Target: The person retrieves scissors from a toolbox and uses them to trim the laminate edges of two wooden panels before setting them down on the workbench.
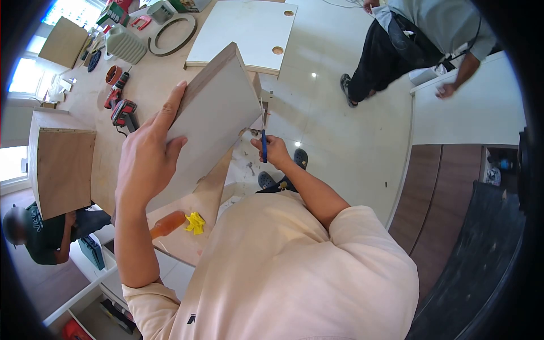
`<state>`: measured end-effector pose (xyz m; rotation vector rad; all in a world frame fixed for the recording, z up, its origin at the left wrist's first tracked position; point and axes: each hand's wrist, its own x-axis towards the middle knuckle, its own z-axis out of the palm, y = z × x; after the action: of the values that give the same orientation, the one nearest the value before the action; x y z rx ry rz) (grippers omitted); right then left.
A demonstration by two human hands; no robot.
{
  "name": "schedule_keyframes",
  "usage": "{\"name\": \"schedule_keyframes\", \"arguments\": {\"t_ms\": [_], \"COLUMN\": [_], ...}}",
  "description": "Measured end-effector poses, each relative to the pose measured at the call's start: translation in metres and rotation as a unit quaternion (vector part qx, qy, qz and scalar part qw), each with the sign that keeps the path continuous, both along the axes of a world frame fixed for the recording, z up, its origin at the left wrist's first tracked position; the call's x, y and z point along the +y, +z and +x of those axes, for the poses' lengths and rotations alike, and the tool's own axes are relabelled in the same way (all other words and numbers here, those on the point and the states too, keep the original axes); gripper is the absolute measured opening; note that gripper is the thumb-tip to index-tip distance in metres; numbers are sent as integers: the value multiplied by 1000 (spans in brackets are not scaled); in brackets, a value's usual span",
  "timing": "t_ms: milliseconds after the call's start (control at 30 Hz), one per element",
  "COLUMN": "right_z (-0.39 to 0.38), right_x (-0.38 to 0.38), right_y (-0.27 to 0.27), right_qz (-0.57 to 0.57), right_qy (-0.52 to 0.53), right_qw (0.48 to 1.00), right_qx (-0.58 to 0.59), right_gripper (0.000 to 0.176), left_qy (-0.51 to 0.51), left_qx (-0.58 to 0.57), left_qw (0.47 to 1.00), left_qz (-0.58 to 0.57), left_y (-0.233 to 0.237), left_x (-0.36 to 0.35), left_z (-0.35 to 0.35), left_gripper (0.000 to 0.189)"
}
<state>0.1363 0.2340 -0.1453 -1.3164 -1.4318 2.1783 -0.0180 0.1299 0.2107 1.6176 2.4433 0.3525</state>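
With my left hand [146, 156] I grip the white board [218, 107], tilted over the tabletop [148, 76]; my right hand [276, 152] is closed on a blue-handled tool [264, 146], near the board's edge.

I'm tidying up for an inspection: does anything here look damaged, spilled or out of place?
Mostly minor things. Dark marks stand out on the pale, glossy floor near the shoes; I can't tell whether they're scraps or stains. A crumpled yellow item looks stray on the worktop.
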Motion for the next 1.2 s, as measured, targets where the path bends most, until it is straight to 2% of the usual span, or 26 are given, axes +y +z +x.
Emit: {"name": "schedule_keyframes", "arguments": {"t_ms": [100,200,300,400,467,500,567,633,733,833,967,1100,1200], "right_z": [4,15,31,47,56,56,54,44,19,-5,-28,-43,-50], "right_x": [-2,2,8,15,19,26,41,63,104,128,136,144,149], "right_y": [-9,-15,-26,-25,-30,-22,-6,45,96,142,174,177,170], "right_qz": [-2,-91,-98,-120,-15,38,91,125,177,184,158,175,197], "right_qy": [-1,-12,49,60,46,41,-18,-55,-38,20,94,129,147], "right_qw": [1000,994,989,988,996,996,995,984,958,940,932,931,926], "right_qx": [10,-58,-98,-81,-74,-68,43,118,221,287,314,294,286], "right_gripper": [50,62,74,68,62,61,58,55,59,61,63,63,60], "left_qy": [-5,5,22,33,25,23,26,58,130,152,153,174,170], "left_qx": [-5,-3,-2,-16,4,15,40,44,26,22,49,90,220], "left_qw": [1000,1000,1000,999,1000,1000,999,997,990,988,986,979,946], "left_qz": [4,-2,3,-6,6,12,-2,-20,-40,-20,44,59,165], "left_y": [0,1,0,1,2,4,10,18,27,20,3,-5,-15], "left_x": [2,4,6,6,4,3,-5,-15,-30,-44,-54,-64,-81], "left_z": [0,2,1,-8,-10,-11,-13,-13,-14,-15,-11,-5,5], "left_gripper": [86,86,84,79,76,74,72,70,66,62,60,58,57]}}
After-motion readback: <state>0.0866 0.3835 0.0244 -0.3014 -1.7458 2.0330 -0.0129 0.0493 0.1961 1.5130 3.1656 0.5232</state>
